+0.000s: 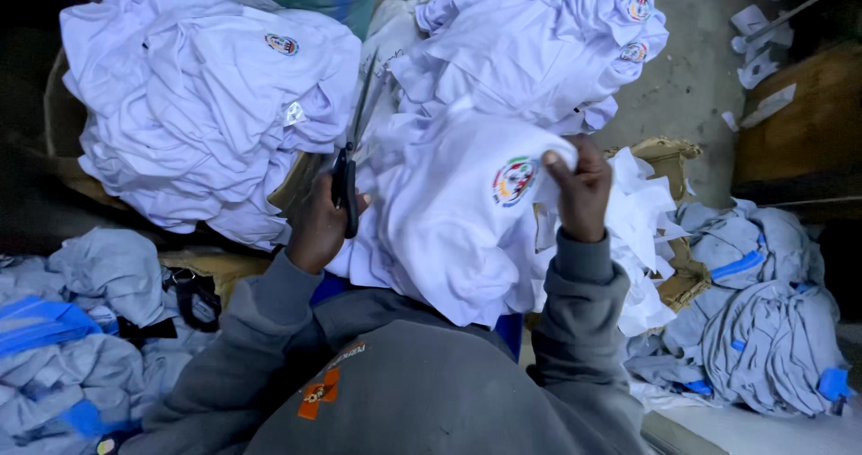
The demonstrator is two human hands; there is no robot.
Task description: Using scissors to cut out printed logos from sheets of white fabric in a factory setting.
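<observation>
Crumpled white shirt (449,230) with round crest, pinched by right hand (579,190); left hand (319,226) grips scissors (352,150).

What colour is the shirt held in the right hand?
White shirt, round multicoloured badge; head view.

A single head-worn camera looks steeply down from just above the person's own grey sleeves, close over the white shirt (449,221) on the lap, facing forward over heaped white garments (206,105) to a strip of concrete floor (691,87) at the upper right.
</observation>
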